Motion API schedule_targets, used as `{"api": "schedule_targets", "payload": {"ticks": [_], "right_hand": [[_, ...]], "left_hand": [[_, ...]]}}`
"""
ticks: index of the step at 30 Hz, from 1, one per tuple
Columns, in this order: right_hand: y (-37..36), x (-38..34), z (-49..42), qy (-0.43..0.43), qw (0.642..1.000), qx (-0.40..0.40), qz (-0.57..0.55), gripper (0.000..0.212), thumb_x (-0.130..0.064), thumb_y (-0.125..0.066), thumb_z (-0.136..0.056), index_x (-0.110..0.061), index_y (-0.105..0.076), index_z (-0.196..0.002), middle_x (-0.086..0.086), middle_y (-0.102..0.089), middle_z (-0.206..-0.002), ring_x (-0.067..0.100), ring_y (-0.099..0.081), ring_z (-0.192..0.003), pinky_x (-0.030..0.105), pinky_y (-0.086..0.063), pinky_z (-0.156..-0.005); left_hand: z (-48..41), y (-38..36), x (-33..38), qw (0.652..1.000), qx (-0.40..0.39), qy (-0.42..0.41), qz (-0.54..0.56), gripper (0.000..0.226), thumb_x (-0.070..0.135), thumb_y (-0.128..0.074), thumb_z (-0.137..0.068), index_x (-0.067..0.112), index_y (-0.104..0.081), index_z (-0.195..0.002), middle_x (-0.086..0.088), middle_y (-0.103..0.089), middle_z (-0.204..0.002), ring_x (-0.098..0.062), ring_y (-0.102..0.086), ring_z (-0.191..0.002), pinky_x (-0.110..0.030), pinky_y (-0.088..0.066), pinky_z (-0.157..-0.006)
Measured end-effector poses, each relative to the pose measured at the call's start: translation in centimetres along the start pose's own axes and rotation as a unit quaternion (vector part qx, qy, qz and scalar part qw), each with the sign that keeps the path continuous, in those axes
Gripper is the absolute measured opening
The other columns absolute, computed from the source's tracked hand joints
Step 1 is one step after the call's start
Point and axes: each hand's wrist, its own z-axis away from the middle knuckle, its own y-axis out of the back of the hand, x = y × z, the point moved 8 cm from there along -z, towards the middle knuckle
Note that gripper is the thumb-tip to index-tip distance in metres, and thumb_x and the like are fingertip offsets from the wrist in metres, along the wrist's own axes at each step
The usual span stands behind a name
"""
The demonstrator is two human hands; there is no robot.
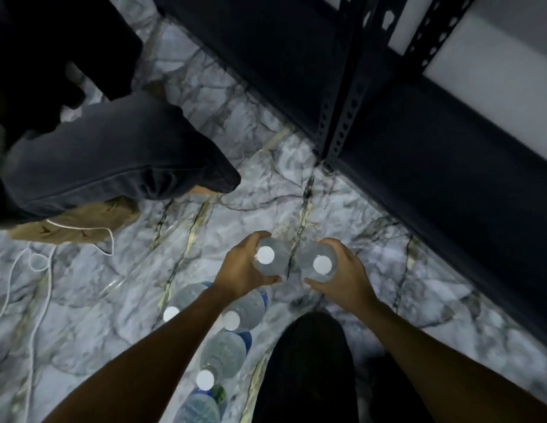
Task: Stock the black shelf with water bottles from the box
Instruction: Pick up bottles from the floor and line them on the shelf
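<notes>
I look straight down at a marble floor. My left hand (240,270) grips an upright clear water bottle with a white cap (267,255). Beside it, my right hand (342,273) grips a second upright bottle (319,263). The two bottles stand close together, held over the floor in front of the black shelf (434,166), which runs diagonally across the upper right. Several more bottles (235,315) stand on the floor under my left forearm. No box is in view.
A perforated black shelf post (342,111) comes down to the floor just beyond my hands. At the left, another person's dark trouser leg (107,160) lies over brown cardboard (77,221) and a white cord. My own dark knee (309,361) is below.
</notes>
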Motion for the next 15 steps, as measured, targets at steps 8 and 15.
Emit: {"api": "schedule_targets", "payload": {"ticks": [8,15], "right_hand": [[4.7,1.6,3.3,-0.027,0.997,0.074,-0.015,0.069,-0.049,-0.089,-0.067,-0.022,-0.054,-0.119,-0.010,-0.065,-0.107,0.015,-0.066,-0.098,0.018,-0.055,-0.073],[12.8,-0.1,9.8,0.000,0.988,0.156,-0.022,0.060,-0.039,-0.091,-0.071,-0.033,-0.051,-0.115,-0.027,-0.061,-0.100,0.002,-0.062,-0.090,0.008,-0.046,-0.068]], "left_hand": [[0.0,-1.2,3.6,0.995,0.049,-0.056,-0.067,0.085,0.039,-0.097,-0.062,0.015,-0.055,-0.132,-0.003,-0.072,-0.122,-0.028,-0.070,-0.107,-0.030,-0.050,-0.083],[2.2,1.7,12.3,0.980,0.083,-0.142,-0.109,0.080,0.048,-0.089,-0.066,0.022,-0.053,-0.132,-0.003,-0.073,-0.117,-0.030,-0.069,-0.104,-0.032,-0.046,-0.075]]}}
